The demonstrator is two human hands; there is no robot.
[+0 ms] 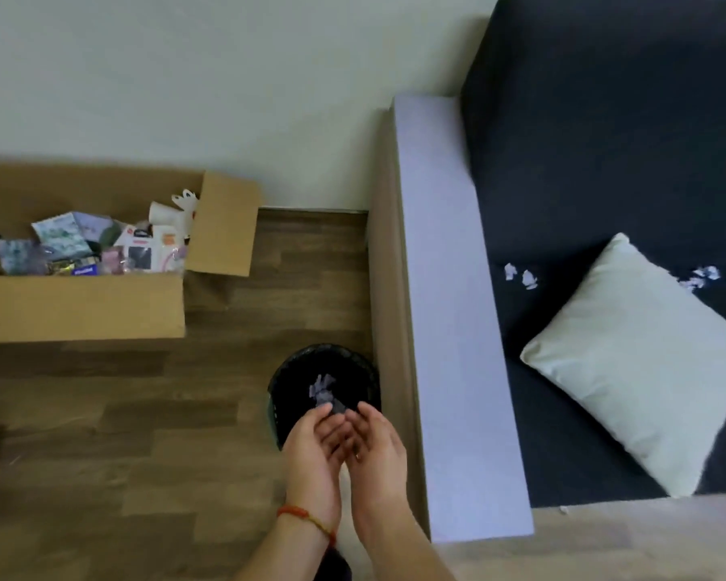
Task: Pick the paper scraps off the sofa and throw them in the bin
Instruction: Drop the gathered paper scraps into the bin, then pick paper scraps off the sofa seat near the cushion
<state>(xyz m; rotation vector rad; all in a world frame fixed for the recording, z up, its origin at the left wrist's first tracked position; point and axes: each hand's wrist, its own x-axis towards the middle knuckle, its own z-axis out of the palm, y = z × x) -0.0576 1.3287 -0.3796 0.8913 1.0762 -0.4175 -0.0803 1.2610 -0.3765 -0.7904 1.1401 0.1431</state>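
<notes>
An open brown cardboard box (101,262) full of mixed packets and paper cups sits on the floor to the left, well apart from the round black mesh bin (294,371). The bin stands just beside the pale lilac sofa armrest (449,287), whose tan outer side runs along the bin's right edge. A cream square cushion (633,362) lies tilted on the dark navy sofa seat (571,203), between two groups of scraps.

Both hands are held over the near rim of the bin, palms turned toward each other and touching at the fingers. The left hand (311,450), with a red thread bracelet (307,515) at the wrist, and the right hand (378,446) each have a spread grip, fingers loose and curved, pinching nothing that can be seen. Just beyond the fingertips, pale crumpled paper scraps (325,392) lie inside the bin or are dropping into it; which of the two cannot be told. More white paper scraps on the sofa (520,276) lie near the armrest, and others (709,276) behind the cushion's far corner.

The floor is brown wood-look planking (143,454), and a plain off-white wall (227,77) rises behind the box and sofa.
</notes>
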